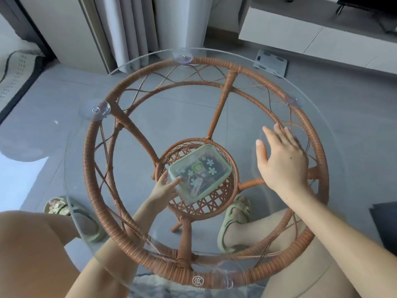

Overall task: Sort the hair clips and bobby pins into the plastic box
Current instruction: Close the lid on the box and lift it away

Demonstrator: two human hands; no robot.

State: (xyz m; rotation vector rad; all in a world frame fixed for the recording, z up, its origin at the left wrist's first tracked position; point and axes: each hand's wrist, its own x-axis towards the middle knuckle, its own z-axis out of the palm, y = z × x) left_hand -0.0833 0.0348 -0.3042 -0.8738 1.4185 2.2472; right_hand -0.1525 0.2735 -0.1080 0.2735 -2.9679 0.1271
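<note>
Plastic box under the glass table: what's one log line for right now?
left hand: grips plastic box | box: at rattan lower shelf, lid on | right hand: flat on glass top

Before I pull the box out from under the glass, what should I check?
1. Grip: left hand holds the plastic box at its near corner: ok.
2. The lid is on: ok. Whether it is latched: cannot tell.
3. The plastic box sits on the lower woven shelf, beneath the glass top: ok.
4. Support: right hand lies flat and open on the glass top: ok.
5. Way out between the rattan struts: cannot tell.
</note>
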